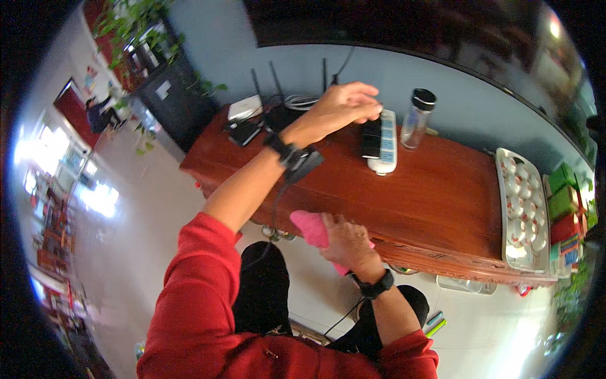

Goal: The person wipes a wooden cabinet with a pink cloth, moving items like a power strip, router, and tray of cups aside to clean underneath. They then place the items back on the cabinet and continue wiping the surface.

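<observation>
My left hand (344, 108) is stretched over the back of the reddish-brown wooden cabinet top (440, 189), its fingers bent at the upper end of a black rectangular device (371, 138). Whether the fingers hold the device is not clear. That device lies against a white power strip (389, 139) with blue sockets. At the cabinet's front edge, my right hand (348, 241) grips a pink cloth (311, 228). A clear bottle with a black lid (417, 118) stands right of the power strip. Both wrists wear black bands.
A router with antennas (283, 113) and a white box (245, 108) stand at the back left. A tray of white cups (524, 208) is at the right end, near stacked boxes (565, 199). A large dark screen (402, 28) hangs above. A person (100, 113) sits far left.
</observation>
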{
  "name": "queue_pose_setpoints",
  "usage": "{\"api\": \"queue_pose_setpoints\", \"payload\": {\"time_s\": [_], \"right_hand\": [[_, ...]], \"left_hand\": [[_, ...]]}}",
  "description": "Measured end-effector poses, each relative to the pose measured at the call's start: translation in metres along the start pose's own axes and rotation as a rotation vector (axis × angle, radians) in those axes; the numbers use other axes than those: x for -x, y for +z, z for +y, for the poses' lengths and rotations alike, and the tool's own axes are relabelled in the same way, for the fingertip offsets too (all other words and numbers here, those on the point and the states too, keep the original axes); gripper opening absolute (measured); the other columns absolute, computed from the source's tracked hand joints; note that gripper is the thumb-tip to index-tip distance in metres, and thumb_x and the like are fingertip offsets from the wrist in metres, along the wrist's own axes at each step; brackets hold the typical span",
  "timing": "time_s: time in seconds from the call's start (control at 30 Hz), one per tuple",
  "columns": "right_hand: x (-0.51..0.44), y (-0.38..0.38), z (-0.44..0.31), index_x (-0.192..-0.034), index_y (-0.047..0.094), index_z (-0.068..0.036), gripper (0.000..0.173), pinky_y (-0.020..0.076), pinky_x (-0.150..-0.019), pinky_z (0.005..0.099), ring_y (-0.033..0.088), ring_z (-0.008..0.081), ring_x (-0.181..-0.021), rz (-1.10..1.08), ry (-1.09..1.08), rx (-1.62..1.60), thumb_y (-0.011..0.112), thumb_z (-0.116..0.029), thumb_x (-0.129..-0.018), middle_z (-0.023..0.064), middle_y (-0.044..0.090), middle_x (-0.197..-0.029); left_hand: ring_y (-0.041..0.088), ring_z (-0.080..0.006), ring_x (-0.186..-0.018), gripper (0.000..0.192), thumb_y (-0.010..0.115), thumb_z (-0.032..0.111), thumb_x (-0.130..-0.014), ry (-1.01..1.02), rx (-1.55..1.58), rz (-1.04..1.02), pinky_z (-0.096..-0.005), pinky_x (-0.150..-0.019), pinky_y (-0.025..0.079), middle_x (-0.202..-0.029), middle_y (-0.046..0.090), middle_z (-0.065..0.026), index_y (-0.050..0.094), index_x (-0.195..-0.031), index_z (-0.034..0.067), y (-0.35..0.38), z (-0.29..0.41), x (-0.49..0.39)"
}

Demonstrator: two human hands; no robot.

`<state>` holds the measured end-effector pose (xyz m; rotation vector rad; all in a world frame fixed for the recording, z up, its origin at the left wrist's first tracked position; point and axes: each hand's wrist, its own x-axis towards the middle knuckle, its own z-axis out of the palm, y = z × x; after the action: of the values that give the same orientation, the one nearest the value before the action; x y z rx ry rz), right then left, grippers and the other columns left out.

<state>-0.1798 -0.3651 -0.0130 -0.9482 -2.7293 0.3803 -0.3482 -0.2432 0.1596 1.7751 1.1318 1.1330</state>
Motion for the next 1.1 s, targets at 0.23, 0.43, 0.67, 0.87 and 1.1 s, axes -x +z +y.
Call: {"api": "queue_pose_setpoints", "payload": {"time_s": [0.23, 0.43, 0.67, 0.87, 1.1], "right_hand": [[-0.011, -0.02, -0.01, -0.133, 0.05, -0.008, 0.07, 0.0532, -0.085, 0.0488, 0.065, 0.0393, -0.102, 0.014, -0.002, -0.044, 0.073, -0.044, -0.077, 0.0213, 0.064, -0.115], [-0.034, -0.006, -0.029, -0.133, 0.048, -0.008, 0.07, 0.0555, -0.079, 0.0482, 0.066, 0.0397, -0.096, 0.211, -0.056, -0.023, 0.076, -0.037, -0.076, 0.0219, 0.063, -0.113], [-0.061, 0.023, -0.021, -0.135, 0.048, -0.003, 0.072, 0.0517, -0.089, 0.0485, 0.062, 0.0418, -0.107, 0.3, -0.052, -0.048, 0.077, -0.031, -0.075, 0.023, 0.061, -0.122], [-0.075, 0.047, -0.006, -0.137, 0.044, 0.002, 0.074, 0.046, -0.098, 0.0486, 0.055, 0.0437, -0.117, 0.341, 0.055, -0.031, 0.076, -0.025, -0.077, 0.0261, 0.055, -0.13], [-0.076, 0.053, -0.01, -0.136, 0.044, 0.002, 0.07, 0.0415, -0.102, 0.0491, 0.052, 0.0422, -0.119, 0.368, 0.054, -0.046, 0.073, -0.019, -0.076, 0.0251, 0.053, -0.127]], "left_hand": [[0.065, -0.0197, -0.104, 0.045, 0.063, 0.025, -0.096, -0.381, 0.021, 0.414, -0.0326, -0.091, 0.053, -0.119, 0.065, -0.0124, 0.051, -0.134, 0.005, -0.091, -0.006, 0.275], [0.066, -0.0151, -0.096, 0.038, 0.064, 0.029, -0.094, -0.881, 0.025, 0.756, -0.0311, -0.081, 0.052, -0.109, 0.068, -0.0052, 0.057, -0.123, 0.006, -0.1, -0.096, 0.536], [0.06, -0.0095, -0.07, 0.025, 0.072, 0.027, -0.087, -0.927, 0.342, 0.978, -0.0247, -0.057, 0.048, -0.079, 0.061, -0.0005, 0.062, -0.097, 0.006, -0.026, -0.174, 0.707], [0.067, -0.0167, -0.081, 0.049, 0.081, 0.027, -0.079, -1.078, 0.166, 0.82, -0.0282, -0.063, 0.053, -0.097, 0.068, -0.0078, 0.058, -0.115, 0.002, -0.009, -0.273, 0.716], [0.054, -0.0382, -0.117, 0.071, 0.081, 0.023, -0.073, -1.043, -0.36, 0.746, -0.0434, -0.097, 0.048, -0.126, 0.053, -0.0244, 0.046, -0.131, 0.0, 0.006, -0.351, 0.637]]}}
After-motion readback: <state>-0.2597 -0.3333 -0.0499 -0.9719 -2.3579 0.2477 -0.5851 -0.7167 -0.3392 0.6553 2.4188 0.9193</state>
